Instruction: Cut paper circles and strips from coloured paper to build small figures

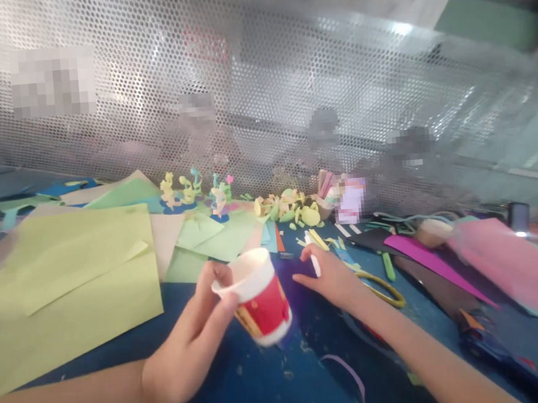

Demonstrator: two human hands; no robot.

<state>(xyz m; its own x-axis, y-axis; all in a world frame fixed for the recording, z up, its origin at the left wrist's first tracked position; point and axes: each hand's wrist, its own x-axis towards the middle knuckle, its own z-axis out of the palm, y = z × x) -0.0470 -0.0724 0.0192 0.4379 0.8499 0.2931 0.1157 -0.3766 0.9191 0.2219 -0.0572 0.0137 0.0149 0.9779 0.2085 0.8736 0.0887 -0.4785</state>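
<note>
The left hand (187,351) grips a cup (259,296) by its rim: fingers curl over the white lip, thumb on the near side. The cup is tilted, mouth toward the upper left, its red band and base swung down to the right, and it hangs clear above the blue table (246,383). A rim hold like this leaves the wall and bottom free and lets the mouth be turned toward the eyes.

Just right of the cup, the right hand (328,277) lies low over the table, fingers spread and pointing left toward the cup. A small white stick (315,261) sits across its fingers; whether it is pinched or only resting there, I cannot tell.

Right of the cup and past that hand lie a yellow loop (382,287), a green pen (388,265) and pink paper (511,263). Left of the cup, green sheets (71,285) overlap in a loose spread. Behind the cup, paper figures (189,192) stand in a row against a perforated screen (260,90), with yellow scraps (292,209) heaped beside them, out of the hands' way.
</note>
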